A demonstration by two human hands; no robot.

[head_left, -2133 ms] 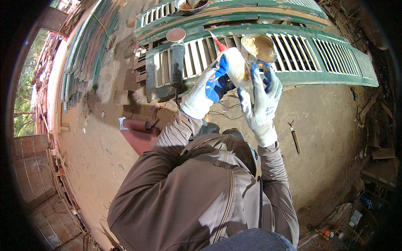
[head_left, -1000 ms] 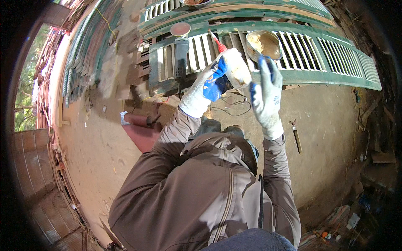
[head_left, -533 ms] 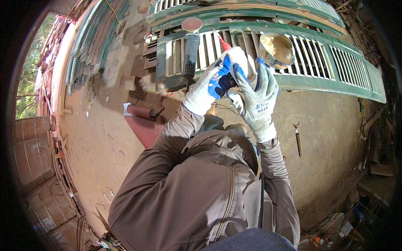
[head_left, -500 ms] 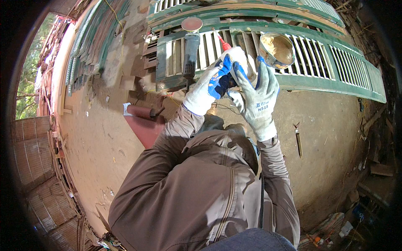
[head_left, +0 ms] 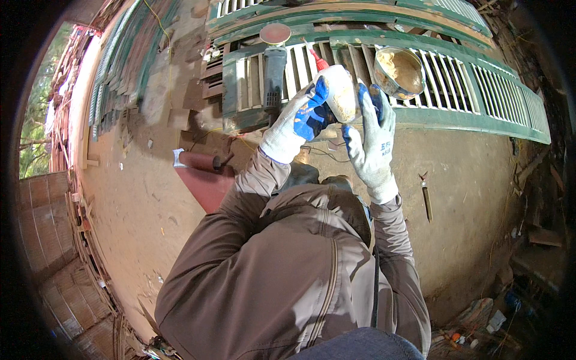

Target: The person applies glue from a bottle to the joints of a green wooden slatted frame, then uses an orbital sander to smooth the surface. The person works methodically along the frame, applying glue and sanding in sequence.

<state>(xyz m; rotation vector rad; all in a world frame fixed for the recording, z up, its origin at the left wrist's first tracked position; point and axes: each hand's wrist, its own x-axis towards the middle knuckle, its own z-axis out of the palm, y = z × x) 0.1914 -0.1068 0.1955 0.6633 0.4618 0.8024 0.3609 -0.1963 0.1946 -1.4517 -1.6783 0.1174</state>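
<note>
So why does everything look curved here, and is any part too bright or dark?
In the head view: the fisheye lens bows the green slatted panel and blackens the corners; the foliage at the left rim looks pale, overbright; the white bottle is brightly lit; the clutter at lower right sinks into shadow.

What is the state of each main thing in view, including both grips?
Left grip: closed on the white bottle.
Right grip: open, beside the bottle.
White bottle: tilted, red nozzle attached.
Metal bowl: holding tan paste.
Red sheet roll: partly unrolled.
Power tool: lying down; power state unclear.
Green slatted panel: lying flat.
</note>
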